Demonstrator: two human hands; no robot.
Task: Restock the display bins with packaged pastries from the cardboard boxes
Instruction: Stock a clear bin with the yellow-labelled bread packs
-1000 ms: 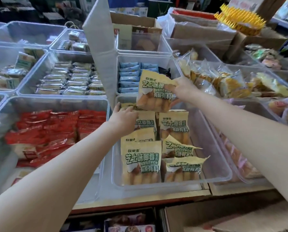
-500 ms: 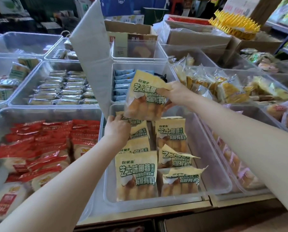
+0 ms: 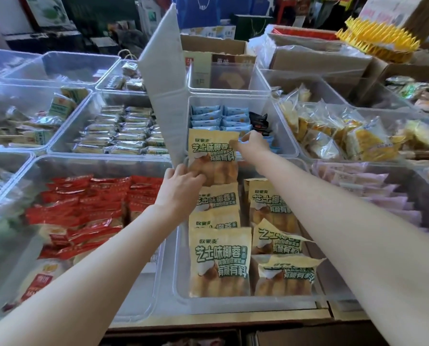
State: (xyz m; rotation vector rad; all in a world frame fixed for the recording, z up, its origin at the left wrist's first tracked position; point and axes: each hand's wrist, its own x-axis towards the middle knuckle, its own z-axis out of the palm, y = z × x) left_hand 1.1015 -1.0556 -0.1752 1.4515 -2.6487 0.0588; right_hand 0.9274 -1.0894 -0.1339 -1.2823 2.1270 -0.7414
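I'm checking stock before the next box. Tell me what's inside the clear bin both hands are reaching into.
The clear bin holds yellow pastry packs in two overlapping rows. The left hand and right hand hold another pack at its far end. Overlaps hide the exact count.

The clear, glossy plastic display bin (image 3: 181, 293) is seen holding pale yellow, matt-printed film pastry packets (image 3: 219, 263). Shiny red foil wrappers (image 3: 83, 208) are seen beside it; dull brown cardboard boxes (image 3: 315, 58) are seen behind.
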